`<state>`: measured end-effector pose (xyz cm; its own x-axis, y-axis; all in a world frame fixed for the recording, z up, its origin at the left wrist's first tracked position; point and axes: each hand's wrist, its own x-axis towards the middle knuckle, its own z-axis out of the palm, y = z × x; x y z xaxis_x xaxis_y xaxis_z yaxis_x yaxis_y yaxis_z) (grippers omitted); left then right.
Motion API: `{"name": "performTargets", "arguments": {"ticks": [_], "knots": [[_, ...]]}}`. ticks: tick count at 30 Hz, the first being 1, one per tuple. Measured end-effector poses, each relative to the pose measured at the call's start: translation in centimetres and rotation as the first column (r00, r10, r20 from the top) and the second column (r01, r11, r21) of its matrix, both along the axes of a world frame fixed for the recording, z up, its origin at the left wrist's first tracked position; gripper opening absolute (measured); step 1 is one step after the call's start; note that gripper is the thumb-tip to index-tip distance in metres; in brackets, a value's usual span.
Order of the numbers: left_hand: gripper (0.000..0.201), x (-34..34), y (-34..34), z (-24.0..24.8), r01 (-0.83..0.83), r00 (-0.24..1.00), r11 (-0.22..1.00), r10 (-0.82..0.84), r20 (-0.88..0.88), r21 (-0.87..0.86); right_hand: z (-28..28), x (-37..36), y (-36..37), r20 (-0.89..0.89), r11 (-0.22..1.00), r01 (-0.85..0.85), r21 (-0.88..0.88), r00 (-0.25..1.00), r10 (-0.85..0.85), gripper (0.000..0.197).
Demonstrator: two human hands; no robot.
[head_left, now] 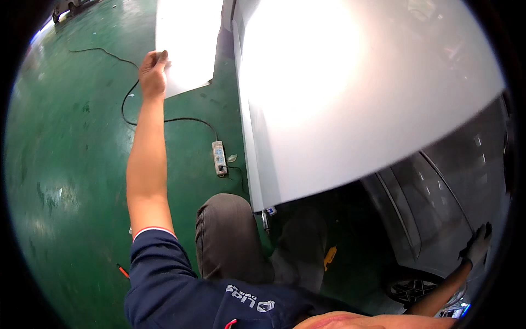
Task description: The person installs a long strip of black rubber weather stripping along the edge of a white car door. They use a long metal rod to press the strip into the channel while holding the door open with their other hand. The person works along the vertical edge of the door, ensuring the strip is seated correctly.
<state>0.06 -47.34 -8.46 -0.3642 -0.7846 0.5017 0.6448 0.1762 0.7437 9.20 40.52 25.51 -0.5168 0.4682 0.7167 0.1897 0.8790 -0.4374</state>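
Note:
My left hand [153, 74] is bare, its arm stretched forward. Thumb and fingers pinch the left edge of a flat white panel [189, 44], which runs off the top of the view. My right hand [478, 245], in a dark and light grey work glove, lies at the far right against the grey car body [438, 219]. Its fingers look spread, though they are small and dim here. Between the two hands spreads a large pale panel [312, 148] with a strong glare on it.
On the green floor [71, 142] lies a white power strip [219, 159] with a black cord [186, 119]. A car wheel [411, 288] is at the lower right. A yellow object [330, 257] and a red-orange tool [123, 271] lie near my bent knee [224, 230].

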Motion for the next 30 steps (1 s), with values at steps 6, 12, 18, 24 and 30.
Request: {"name": "performTargets", "arguments": {"ticks": [6, 12, 18, 24, 30], "knots": [[0.009, -2.9, 3.1, 2.1, 0.102, 0.995, 0.995, -0.102, -0.006, 0.017, 0.3, 0.5, 3.3, -0.051, 0.990, -0.132, -0.048, 0.990, 0.130, 0.050], [0.012, -4.6, 2.8, 2.8, 0.123, 0.990, 0.990, -0.127, 0.054, 0.072, 2.1, 1.7, 2.6, -0.080, 0.969, -0.216, -0.115, 0.975, 0.208, 0.052], [0.013, -6.5, 2.0, 0.9, 0.089, 0.980, 0.994, -0.100, 0.175, 0.069, 1.0, 0.9, 3.1, -0.047, 0.983, -0.185, -0.017, 0.982, 0.184, 0.050], [0.023, -8.7, -3.2, -2.6, -0.139, 0.924, 0.990, 0.142, 0.355, -0.033, 0.5, -0.1, 4.4, -0.046, 0.978, -0.209, -0.001, 0.977, 0.209, 0.048], [0.052, -4.7, 7.0, 2.5, -0.572, 0.647, 0.815, 0.521, 0.557, -0.097, 0.9, 1.8, 1.2, -0.047, 0.991, -0.131, -0.003, 0.990, 0.131, 0.043]]}}
